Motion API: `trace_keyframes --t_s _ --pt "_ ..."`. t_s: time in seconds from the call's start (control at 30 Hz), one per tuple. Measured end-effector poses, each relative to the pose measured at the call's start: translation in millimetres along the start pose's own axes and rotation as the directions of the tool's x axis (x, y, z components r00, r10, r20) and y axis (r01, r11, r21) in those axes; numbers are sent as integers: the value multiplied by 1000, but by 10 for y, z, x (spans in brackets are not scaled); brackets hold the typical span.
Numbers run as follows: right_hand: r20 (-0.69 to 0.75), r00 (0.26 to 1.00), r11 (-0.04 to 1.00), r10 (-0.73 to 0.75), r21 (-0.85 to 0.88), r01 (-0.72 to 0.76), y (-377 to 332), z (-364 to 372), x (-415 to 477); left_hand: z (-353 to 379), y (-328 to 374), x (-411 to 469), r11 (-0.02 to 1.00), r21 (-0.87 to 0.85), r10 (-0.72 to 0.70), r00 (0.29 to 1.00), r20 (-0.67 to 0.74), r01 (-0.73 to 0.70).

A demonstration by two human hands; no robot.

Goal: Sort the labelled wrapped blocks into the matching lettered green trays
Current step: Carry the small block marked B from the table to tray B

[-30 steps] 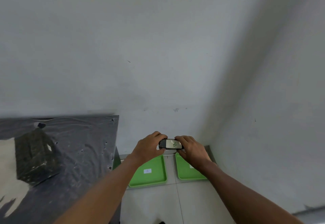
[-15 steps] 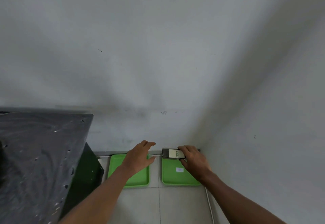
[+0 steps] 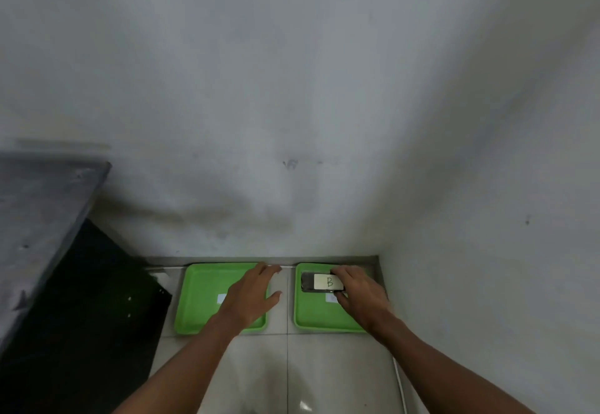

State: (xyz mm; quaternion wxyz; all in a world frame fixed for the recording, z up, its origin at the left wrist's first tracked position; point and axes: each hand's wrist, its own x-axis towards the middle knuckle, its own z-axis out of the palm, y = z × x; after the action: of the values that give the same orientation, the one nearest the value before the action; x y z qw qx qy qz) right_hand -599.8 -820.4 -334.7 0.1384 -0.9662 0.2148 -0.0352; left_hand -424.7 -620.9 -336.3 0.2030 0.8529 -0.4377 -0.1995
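Note:
Two green trays lie side by side on the tiled floor against the wall: the left tray [image 3: 198,296] and the right tray [image 3: 311,313]. A dark wrapped block [image 3: 319,282] with a white label reading "B" is over the far end of the right tray, and my right hand [image 3: 360,296] grips its right end. Whether the block touches the tray floor I cannot tell. My left hand [image 3: 250,296] hovers flat over the left tray's right side, fingers spread, holding nothing. Each tray has a small white label, both partly hidden by my hands.
A table covered in dark plastic sheeting [image 3: 42,206] stands at the left, the sheet hanging to the floor [image 3: 91,309]. White walls meet in a corner [image 3: 380,251] just right of the right tray. Grey floor tiles [image 3: 285,374] lie in front.
My left hand let go of the block and moved over the left tray. My right hand carried the block down and right, over the right tray. The view tilted down toward the floor.

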Motion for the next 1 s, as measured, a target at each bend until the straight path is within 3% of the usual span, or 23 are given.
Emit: trace_keyframes --t_s 0.47,0.8,1.0 --pt "-95 993 998 -62 2 63 1295 2953 5 2660 -1233 777 995 81 58 996 -68 -52" --pt "-50 998 999 -38 6 38 2013 3529 -104 3330 -1217 1158 988 148 49 999 20 -52" --pt "-47 996 996 81 45 -79 2469 3833 144 3747 -1340 1603 989 150 -6 998 66 -4"
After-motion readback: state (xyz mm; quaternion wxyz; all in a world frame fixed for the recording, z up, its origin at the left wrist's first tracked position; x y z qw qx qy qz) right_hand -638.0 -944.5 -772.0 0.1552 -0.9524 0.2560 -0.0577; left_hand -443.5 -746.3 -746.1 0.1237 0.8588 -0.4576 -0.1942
